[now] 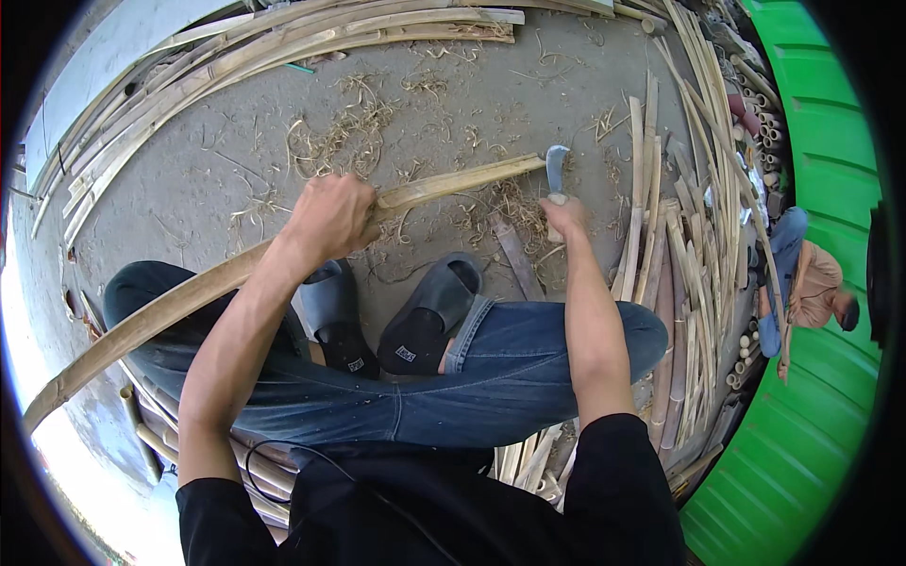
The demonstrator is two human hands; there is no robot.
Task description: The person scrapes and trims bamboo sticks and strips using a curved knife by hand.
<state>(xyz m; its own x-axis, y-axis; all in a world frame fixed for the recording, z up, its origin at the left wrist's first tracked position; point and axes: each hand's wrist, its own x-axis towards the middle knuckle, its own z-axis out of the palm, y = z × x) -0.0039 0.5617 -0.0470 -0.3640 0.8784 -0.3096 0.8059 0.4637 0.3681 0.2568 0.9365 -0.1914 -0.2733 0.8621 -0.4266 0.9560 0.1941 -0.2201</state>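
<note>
A long split bamboo strip [462, 180] runs slantwise from the lower left, over my left thigh, to in front of my feet. Closed around it is my left hand [332, 215]. In my right hand [564, 217] is a hooked knife [556, 170], its curved blade pointing up and away from me. The strip's far right end reaches the blade; whether they touch I cannot tell. My right fist hides much of the knife's handle.
Curly bamboo shavings [354, 127] litter the concrete ground. Bamboo strips [311, 45] lie in a bundle at the far left, with more piled strips [694, 311] at the right. Another person [813, 283] sits by the green corrugated wall [812, 104]. A short bamboo piece [515, 251] lies before my right knee.
</note>
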